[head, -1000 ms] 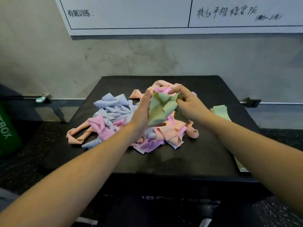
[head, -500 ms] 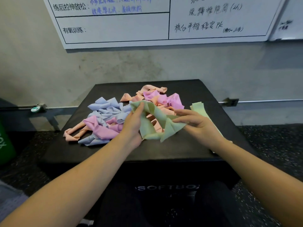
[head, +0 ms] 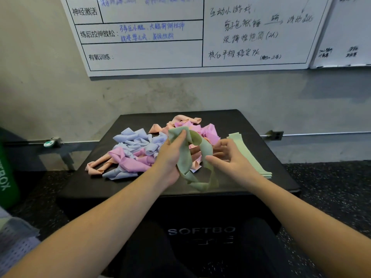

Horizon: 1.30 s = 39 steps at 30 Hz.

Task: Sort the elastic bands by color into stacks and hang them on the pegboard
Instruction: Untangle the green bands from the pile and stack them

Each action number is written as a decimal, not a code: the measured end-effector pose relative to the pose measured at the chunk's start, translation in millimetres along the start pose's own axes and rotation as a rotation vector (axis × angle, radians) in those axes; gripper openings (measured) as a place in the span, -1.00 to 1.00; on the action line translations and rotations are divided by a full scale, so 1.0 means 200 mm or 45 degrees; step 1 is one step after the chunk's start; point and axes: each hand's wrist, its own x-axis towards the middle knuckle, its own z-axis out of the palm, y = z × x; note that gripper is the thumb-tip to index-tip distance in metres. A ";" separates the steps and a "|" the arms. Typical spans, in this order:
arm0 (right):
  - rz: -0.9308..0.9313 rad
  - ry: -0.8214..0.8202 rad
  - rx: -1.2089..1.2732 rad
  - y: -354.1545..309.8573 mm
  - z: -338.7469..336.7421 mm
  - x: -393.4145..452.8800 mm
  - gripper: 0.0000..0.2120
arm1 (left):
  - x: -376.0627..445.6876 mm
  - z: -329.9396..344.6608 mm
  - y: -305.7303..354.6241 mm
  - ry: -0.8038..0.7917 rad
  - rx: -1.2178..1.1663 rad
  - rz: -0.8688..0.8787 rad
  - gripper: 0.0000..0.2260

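Note:
A twisted green elastic band (head: pixel 184 163) hangs in a loop over the front of the black soft box (head: pixel 230 121). My left hand (head: pixel 170 157) grips its upper end between thumb and fingers. My right hand (head: pixel 228 159) pinches the loop's right strand, with its thumb on the front. Behind my hands lies a tangled pile: blue bands (head: pixel 136 141) on the left, pink bands (head: pixel 208 131) at the back and left front, and peach bands (head: pixel 186 119) at the back and far left. A flat stack of green bands (head: pixel 251 155) lies to the right of my right hand.
A whiteboard (head: pixel 160 53) with handwriting hangs on the grey wall behind the box. A green box (head: pixel 8 177) stands on the dark floor at the left edge. A rail runs along the wall's foot.
The green band has been lifted clear of the pile and drawn toward the box's front, opening from a crumpled wad into a hanging loop. The camera has tilted up.

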 end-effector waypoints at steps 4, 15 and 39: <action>0.039 0.092 0.051 -0.07 0.04 0.02 -0.85 | -0.05 0.04 0.01 -0.036 0.105 0.032 -0.74; 0.315 0.119 0.852 -0.15 -0.07 -0.01 -0.87 | -0.16 -0.06 0.05 -0.256 0.757 0.089 -0.62; 0.318 0.309 0.721 -0.13 -0.15 -0.04 -0.74 | -0.18 -0.14 -0.06 0.071 1.454 0.917 -0.63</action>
